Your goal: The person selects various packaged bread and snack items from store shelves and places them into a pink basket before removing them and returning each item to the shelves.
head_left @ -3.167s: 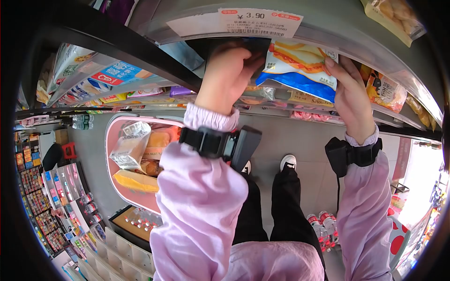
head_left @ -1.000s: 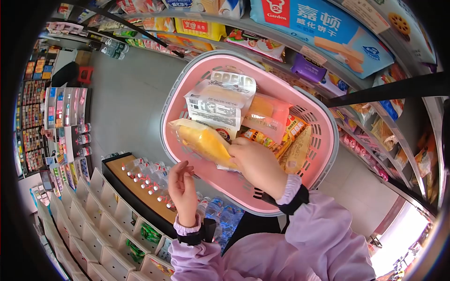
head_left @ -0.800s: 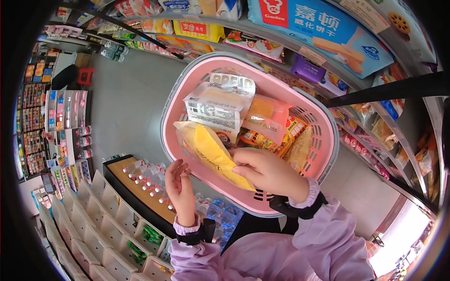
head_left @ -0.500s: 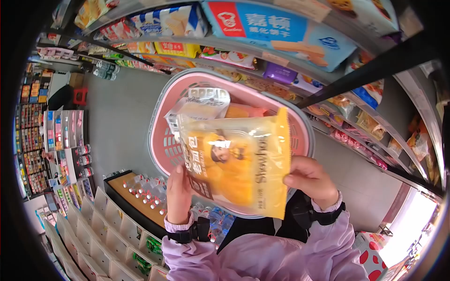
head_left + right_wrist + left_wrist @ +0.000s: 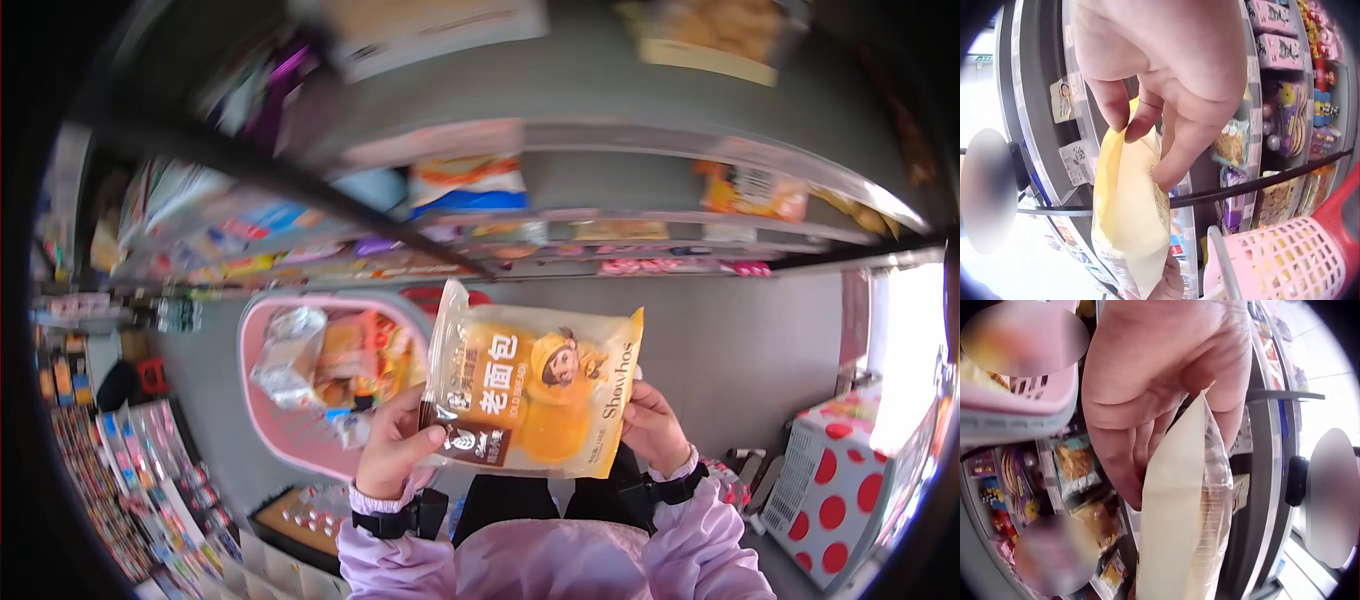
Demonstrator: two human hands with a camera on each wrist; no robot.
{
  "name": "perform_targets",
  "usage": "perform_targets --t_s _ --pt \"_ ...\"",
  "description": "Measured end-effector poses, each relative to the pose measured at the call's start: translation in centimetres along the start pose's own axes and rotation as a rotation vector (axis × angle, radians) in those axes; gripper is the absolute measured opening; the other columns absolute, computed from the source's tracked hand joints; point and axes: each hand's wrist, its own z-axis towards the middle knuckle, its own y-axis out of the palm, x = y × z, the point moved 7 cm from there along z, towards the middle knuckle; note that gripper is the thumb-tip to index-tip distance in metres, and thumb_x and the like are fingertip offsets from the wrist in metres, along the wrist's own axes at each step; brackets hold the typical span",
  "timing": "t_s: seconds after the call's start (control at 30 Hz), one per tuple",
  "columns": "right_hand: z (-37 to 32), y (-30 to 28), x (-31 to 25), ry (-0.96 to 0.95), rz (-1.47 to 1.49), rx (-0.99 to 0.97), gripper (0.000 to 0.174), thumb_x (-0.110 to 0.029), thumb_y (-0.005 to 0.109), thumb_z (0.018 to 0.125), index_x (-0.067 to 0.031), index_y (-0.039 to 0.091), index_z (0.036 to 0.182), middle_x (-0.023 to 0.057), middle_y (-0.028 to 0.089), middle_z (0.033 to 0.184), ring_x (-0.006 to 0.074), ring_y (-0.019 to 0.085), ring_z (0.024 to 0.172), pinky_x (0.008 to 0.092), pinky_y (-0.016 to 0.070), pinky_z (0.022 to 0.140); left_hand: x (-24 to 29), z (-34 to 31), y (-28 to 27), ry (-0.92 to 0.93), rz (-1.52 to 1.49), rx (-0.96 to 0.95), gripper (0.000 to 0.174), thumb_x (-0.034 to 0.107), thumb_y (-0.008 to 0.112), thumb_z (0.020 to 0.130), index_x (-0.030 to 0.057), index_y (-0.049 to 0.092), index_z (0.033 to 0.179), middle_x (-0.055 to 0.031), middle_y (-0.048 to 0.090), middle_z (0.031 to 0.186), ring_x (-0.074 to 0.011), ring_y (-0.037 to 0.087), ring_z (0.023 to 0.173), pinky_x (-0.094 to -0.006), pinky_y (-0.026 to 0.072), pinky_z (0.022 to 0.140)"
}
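1. Packet position: the clear-and-yellow plastic bread packet is in front of the torso, between both hands, printed front toward the head camera.
2. Left hand: gripping the packet's lower left corner, thumb on the front, fingers behind. Keep the thumb pressure light; a hard squeeze could dent the soft bread.
3. Right hand: pinching the yellow sealed edge. This edge is a sound hold, as it appears to carry no bread.
4. Support both ends at matching height. The film looks flexible and could fold if one side drops.
5. Avoid pulling the hands apart; tension could strain the seals.
6. Clearance: the pink plastic basket, holding wrapped foods, is to the left of the packet. The grey metal shelves are ahead. Keep the packet's corners away from both.
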Motion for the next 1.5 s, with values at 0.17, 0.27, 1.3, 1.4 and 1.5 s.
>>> perform_targets --t_s 0.17,0.27,1.3,1.4,1.5 --pt "-5.7 -4.7 -5.5 -0.151 -0.06 0.136 0.045 -0.012 0.057 0.082 0.0026 0.039 0.121 0.0095 0.051 0.117 0.0171 0.05 0.106 0.0316 0.0382 0.092 -2.8 5.0 8.4 -0.076 0.071 -0.112 0.043 0.011 0.062 0.078 -0.0064 0.046 0.114 -0.0079 0.059 0.101 -0.0122 0.055 0.09 -0.0248 0.0427 0.079" --pt "-8.5 -7.2 -8.2 -0.207 -0.072 0.207 0.059 -0.013 0.062 0.078 0.0037 0.032 0.126 0.0104 0.047 0.121 0.0177 0.047 0.11 0.0325 0.0368 0.094 -5.2 7.5 12.1 -0.167 0.111 -0.149 0.037 0.009 0.06 0.079 -0.0054 0.048 0.112 -0.007 0.059 0.099 -0.0118 0.055 0.089 -0.0246 0.0427 0.078" --pt "-11.8 -14.7 -34.4 -1.016 0.032 0.427 0.048 -0.002 0.058 0.081 -0.0025 0.03 0.119 0.0093 0.047 0.117 0.0178 0.049 0.107 0.032 0.0408 0.09 -4.7 28.4 46.7 0.176 -0.208 -0.441 0.034 0.008 0.052 0.086 0.0021 0.043 0.118 -0.0067 0.048 0.118 -0.0154 0.044 0.11 -0.0326 0.0345 0.096" --pt "-9.9 -13.7 -36.2 -1.089 0.016 0.417 0.048 -0.002 0.059 0.08 -0.0019 0.031 0.119 0.0101 0.047 0.117 0.0175 0.049 0.106 0.0313 0.0412 0.09 -3.5 29.5 47.1 0.256 -0.204 -0.425 0.032 0.004 0.051 0.085 0.0015 0.045 0.116 -0.0059 0.049 0.116 -0.0162 0.043 0.11 -0.0315 0.0326 0.097" --pt "-8.0 -13.0 -37.7 -1.057 -0.047 0.426 0.044 -0.005 0.056 0.083 -0.0015 0.034 0.12 0.0085 0.049 0.116 0.0175 0.048 0.107 0.0317 0.0406 0.089 -2.9 31.1 47.3 0.278 -0.16 -0.382 0.031 0.003 0.051 0.084 0.0027 0.045 0.115 -0.0052 0.05 0.114 -0.017 0.045 0.107 -0.0314 0.0351 0.095"
